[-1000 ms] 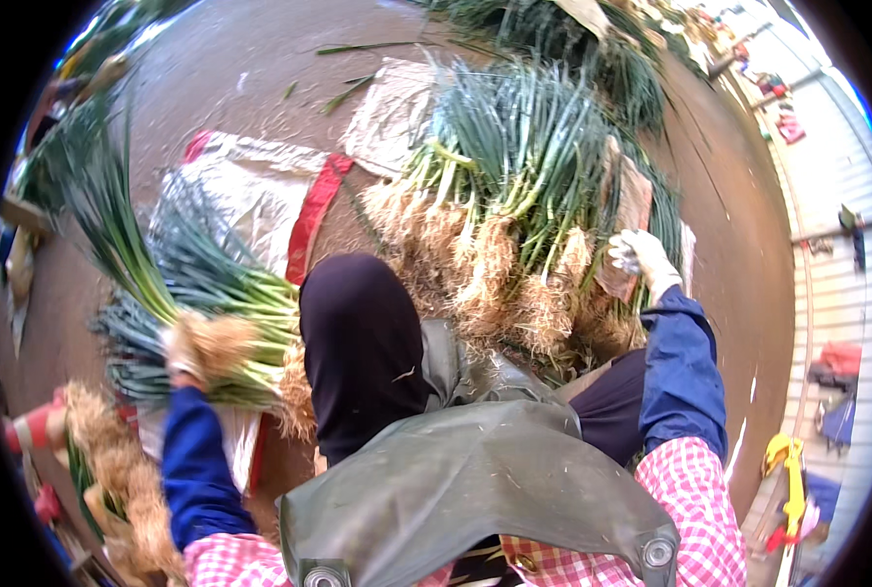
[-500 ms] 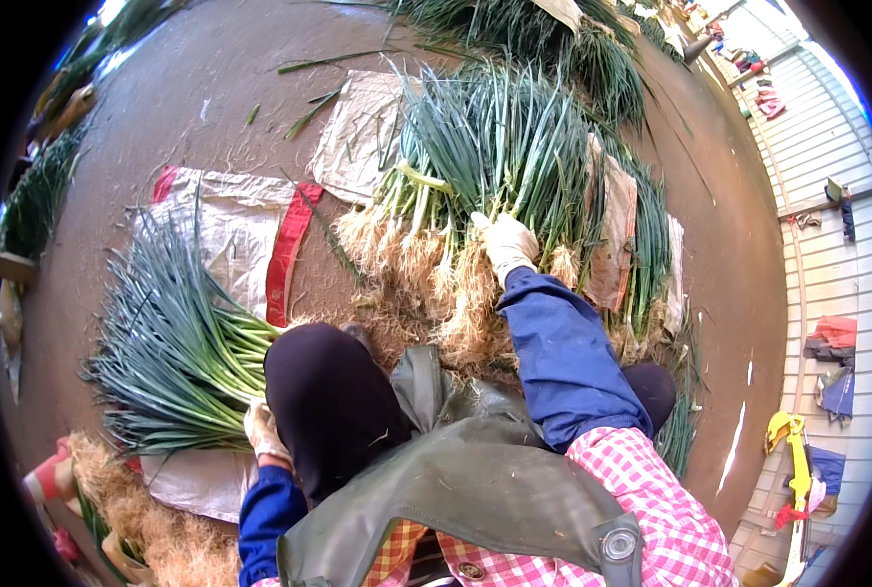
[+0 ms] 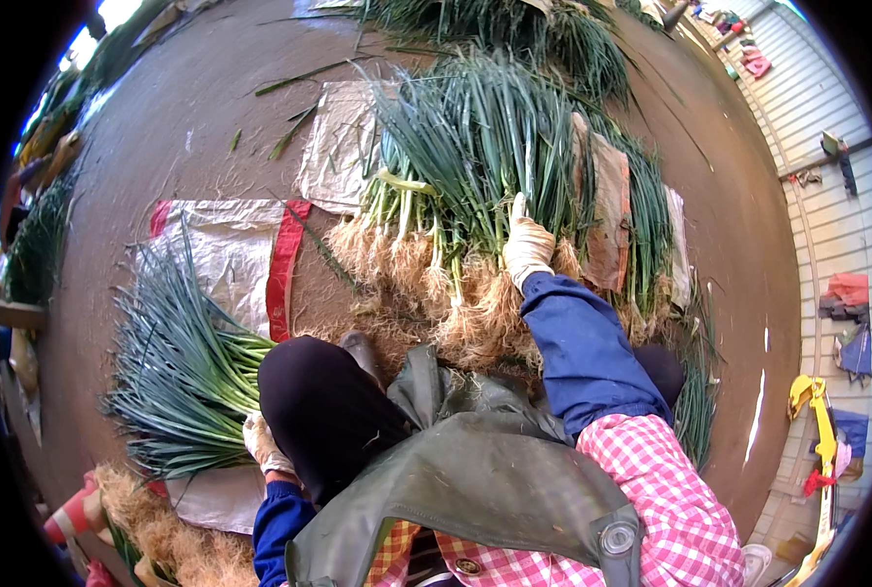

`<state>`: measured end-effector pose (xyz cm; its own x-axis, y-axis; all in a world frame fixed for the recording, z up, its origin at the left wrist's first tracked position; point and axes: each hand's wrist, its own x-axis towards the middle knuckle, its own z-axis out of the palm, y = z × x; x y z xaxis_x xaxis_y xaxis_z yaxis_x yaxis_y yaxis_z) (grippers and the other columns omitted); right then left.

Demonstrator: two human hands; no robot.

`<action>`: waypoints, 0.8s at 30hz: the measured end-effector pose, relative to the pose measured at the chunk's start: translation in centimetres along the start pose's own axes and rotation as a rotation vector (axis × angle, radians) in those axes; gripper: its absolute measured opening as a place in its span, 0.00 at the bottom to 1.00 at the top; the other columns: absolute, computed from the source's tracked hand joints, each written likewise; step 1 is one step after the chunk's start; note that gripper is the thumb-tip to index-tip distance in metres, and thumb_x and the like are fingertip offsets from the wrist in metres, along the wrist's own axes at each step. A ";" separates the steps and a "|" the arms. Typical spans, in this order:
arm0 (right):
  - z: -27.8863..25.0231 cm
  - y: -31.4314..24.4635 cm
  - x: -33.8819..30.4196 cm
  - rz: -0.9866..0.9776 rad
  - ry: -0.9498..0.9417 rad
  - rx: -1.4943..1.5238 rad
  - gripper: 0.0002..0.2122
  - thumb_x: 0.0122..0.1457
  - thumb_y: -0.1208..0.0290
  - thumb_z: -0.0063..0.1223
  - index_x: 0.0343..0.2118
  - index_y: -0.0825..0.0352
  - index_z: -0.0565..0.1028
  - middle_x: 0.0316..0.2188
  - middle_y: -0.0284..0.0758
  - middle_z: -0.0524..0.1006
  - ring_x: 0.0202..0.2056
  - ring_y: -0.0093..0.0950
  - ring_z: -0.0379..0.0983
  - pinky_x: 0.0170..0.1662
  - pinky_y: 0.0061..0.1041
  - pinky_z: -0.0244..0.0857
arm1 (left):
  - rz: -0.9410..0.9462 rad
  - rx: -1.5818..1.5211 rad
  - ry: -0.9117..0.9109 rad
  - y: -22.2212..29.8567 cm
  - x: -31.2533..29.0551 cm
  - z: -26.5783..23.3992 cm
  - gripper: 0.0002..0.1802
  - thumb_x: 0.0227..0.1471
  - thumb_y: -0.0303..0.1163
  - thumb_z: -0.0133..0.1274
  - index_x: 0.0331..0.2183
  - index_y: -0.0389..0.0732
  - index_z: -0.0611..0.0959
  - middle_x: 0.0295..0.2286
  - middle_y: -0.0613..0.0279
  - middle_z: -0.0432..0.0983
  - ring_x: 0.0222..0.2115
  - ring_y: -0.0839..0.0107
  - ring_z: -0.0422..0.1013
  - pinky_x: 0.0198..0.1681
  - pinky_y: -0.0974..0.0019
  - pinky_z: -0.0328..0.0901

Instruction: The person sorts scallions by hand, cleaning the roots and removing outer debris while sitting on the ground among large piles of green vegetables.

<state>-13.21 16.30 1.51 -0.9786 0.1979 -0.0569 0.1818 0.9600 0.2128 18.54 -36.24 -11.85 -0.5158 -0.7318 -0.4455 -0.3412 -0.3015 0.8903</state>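
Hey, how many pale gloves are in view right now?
2: one on the right hand, at the middle pile of green onions; one on the left hand, beside the left pile and the knee. Others may be hidden toward the blurry edges.

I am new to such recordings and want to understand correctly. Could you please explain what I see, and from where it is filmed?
There is no machine here: a person works with a left hand and a right hand, both gloved. A wide fisheye camera on the head looks down, so straight edges bend. On the brown floor lie a pale sack, a bundle of green stalks and a larger pile with straw-coloured roots. The right hand is at the pile's stalks; the left is by the bundle, beside the knee. Whether either grips anything is unclear.
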 end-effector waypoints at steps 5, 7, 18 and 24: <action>3.3 1.2 0.7 0.184 -0.045 0.008 0.22 0.53 0.63 0.52 0.49 0.66 0.63 0.24 0.37 0.76 0.25 0.32 0.75 0.27 0.36 0.67 | -0.119 -0.097 -0.185 6.9 -5.9 3.1 0.05 0.53 0.33 0.48 0.32 0.44 0.77 0.24 0.69 0.70 0.23 0.77 0.68 0.28 0.72 0.66; 4.3 2.0 1.5 0.243 -0.157 0.095 0.19 0.50 0.56 0.58 0.37 0.66 0.73 0.28 0.37 0.79 0.30 0.34 0.76 0.32 0.35 0.69 | -0.082 -0.161 -0.145 5.4 -4.7 2.1 0.09 0.53 0.34 0.49 0.36 0.42 0.78 0.29 0.67 0.73 0.28 0.75 0.70 0.32 0.74 0.67; -1.4 10.0 -1.7 -0.025 -0.361 1.909 0.09 0.58 0.66 0.54 0.35 0.67 0.77 0.26 0.30 0.76 0.26 0.22 0.70 0.30 0.22 0.65 | 0.451 -0.382 -0.378 25.8 -15.0 10.2 0.20 0.58 0.35 0.46 0.48 0.34 0.73 0.44 0.53 0.73 0.46 0.62 0.70 0.52 0.63 0.64; 0.5 11.9 -4.8 0.170 -0.324 2.051 0.09 0.57 0.71 0.54 0.38 0.69 0.77 0.31 0.31 0.79 0.32 0.23 0.74 0.39 0.20 0.67 | 0.565 -0.265 -0.746 28.9 -28.1 24.0 0.18 0.57 0.35 0.47 0.46 0.33 0.76 0.42 0.55 0.74 0.45 0.67 0.69 0.54 0.64 0.60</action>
<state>-6.34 26.90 3.80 -0.9376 0.0885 -0.3363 0.2912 -0.3290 -0.8983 4.28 -9.72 24.14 -0.9459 -0.2626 0.1903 0.2506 -0.2195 0.9429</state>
